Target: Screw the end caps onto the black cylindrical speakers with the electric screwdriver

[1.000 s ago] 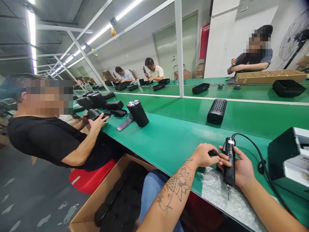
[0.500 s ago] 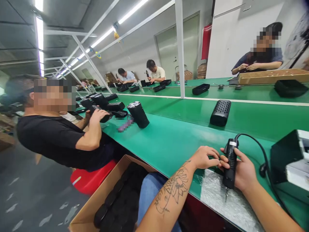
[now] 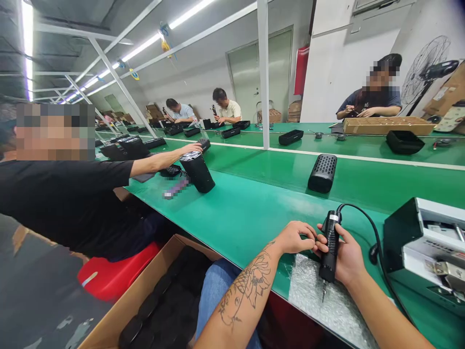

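Note:
My right hand (image 3: 350,257) grips a black electric screwdriver (image 3: 329,249) with its bit pointing down and a cable leaving the top. Below the bit lies a sheet of bubble wrap (image 3: 336,312) at the bench edge. My left hand (image 3: 296,237) is closed, its fingertips meeting those of my right hand beside the tool. Whatever is pinched there is too small to make out. Farther along the bench, a black housing with a perforated front (image 3: 322,173) lies on the green surface.
At right stands a white and black machine (image 3: 423,252). A co-worker in a black shirt (image 3: 65,203) sits at left, one arm over the bench near an upright black housing (image 3: 199,173). Beside my leg, a cardboard box (image 3: 109,315) holds black parts. More people work across the line.
The view has swung to the right, showing more of the machine and a fan. The co-worker at left has stretched an arm forward to a black part. My hands keep nearly the same pose.

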The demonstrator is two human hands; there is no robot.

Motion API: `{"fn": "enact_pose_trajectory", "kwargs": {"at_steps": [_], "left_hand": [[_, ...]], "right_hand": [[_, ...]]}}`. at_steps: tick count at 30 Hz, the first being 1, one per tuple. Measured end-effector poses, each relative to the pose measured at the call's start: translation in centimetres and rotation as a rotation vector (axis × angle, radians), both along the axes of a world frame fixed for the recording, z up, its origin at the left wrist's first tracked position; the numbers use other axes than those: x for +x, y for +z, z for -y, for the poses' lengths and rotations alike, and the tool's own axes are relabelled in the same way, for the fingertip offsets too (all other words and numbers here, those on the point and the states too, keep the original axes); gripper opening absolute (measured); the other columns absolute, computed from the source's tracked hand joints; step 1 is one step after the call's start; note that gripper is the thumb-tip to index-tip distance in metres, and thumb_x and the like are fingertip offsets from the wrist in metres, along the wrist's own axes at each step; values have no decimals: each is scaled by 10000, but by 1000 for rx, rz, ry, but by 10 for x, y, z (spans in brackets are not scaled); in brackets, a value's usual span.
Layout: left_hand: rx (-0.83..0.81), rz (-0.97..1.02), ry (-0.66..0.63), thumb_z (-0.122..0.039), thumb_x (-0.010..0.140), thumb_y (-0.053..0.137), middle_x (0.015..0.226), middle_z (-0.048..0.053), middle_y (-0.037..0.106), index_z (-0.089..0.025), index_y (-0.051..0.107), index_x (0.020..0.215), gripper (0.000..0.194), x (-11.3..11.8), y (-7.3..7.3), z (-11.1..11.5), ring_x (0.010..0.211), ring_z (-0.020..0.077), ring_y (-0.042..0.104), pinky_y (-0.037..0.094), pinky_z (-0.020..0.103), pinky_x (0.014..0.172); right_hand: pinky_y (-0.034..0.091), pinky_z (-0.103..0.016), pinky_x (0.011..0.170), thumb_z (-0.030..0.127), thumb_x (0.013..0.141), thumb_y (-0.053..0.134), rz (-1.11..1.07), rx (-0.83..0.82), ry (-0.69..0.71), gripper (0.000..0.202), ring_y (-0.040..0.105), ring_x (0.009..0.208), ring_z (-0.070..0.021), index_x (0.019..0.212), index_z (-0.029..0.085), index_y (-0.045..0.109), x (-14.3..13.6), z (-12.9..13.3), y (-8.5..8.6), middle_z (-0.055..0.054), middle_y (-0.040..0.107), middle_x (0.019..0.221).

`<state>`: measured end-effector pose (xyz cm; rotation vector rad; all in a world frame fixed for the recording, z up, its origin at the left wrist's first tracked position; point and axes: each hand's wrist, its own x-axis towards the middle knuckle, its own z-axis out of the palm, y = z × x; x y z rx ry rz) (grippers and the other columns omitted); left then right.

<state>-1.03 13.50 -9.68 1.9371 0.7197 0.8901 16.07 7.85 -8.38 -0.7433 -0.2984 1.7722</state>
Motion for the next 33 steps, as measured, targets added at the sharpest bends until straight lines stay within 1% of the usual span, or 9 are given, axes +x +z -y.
{"fn": "enact_pose_trajectory", "kwargs": {"at_steps": [3, 6, 9, 11, 13, 18, 23, 29, 33], "left_hand": [[-40, 4, 29, -96, 701, 670, 937, 61, 779, -152, 739, 675, 93, 1, 4, 4, 919, 199, 725, 552, 280, 911], [-95, 3, 78, -88, 707, 657, 989, 73, 773, -141, 743, 747, 109, 0, 7, 9, 934, 194, 716, 558, 262, 864], [-157, -17, 118, -124, 717, 670, 889, 53, 761, -136, 759, 848, 159, -1, 7, 11, 827, 163, 694, 546, 237, 762], [-191, -28, 122, -153, 725, 677, 812, 33, 744, -135, 765, 889, 188, -1, 6, 11, 748, 141, 668, 523, 220, 693], [-210, -30, 120, -166, 728, 677, 792, 27, 738, -132, 766, 899, 196, 0, 4, 10, 718, 130, 655, 509, 213, 671], [-221, -29, 128, -161, 726, 667, 794, 33, 738, -125, 767, 889, 195, 0, 3, 10, 709, 126, 643, 496, 214, 662], [-231, -39, 95, -152, 707, 682, 822, 34, 751, -130, 770, 883, 198, -2, 6, 10, 762, 143, 668, 512, 219, 700], [-225, -58, 109, -147, 691, 687, 800, 24, 744, -135, 767, 846, 174, -2, 10, 11, 753, 141, 653, 507, 226, 715], [-220, -59, 105, -148, 695, 672, 805, 23, 751, -137, 762, 841, 172, -3, 12, 12, 757, 145, 661, 523, 239, 752]], "right_hand": [[596, -362, 529, 369, 933, 569, 3, -4, -8, 277, 558, 489, -162, 1094, 157, 648, 0, 0, 2, -17, 577, 655], [599, -361, 533, 364, 926, 580, 0, -18, -12, 275, 575, 506, -167, 1110, 168, 642, 0, -1, 2, -15, 583, 662], [608, -363, 544, 370, 924, 581, 9, -18, -11, 290, 584, 518, -166, 1131, 173, 634, 1, -1, 0, -16, 591, 677], [613, -366, 546, 371, 926, 577, 14, -20, -12, 295, 580, 517, -163, 1144, 178, 628, 1, -1, 0, -14, 595, 680], [615, -367, 546, 364, 927, 579, 12, -21, -16, 289, 579, 516, -163, 1147, 183, 625, 1, 0, 0, -10, 598, 677], [617, -366, 546, 355, 920, 602, 4, -16, -15, 279, 586, 510, -165, 1123, 167, 633, 2, 0, 0, -20, 601, 673], [618, -378, 539, 363, 927, 582, -7, -31, -25, 279, 593, 515, -175, 1118, 169, 641, 3, -1, 0, -28, 602, 674], [610, -372, 533, 370, 925, 589, 3, -30, -26, 263, 591, 521, -174, 1076, 163, 651, 1, 0, 3, -36, 606, 679], [616, -381, 549, 386, 920, 591, 8, -34, -22, 281, 578, 530, -169, 1069, 158, 662, 0, 0, 5, -33, 605, 680]]}}
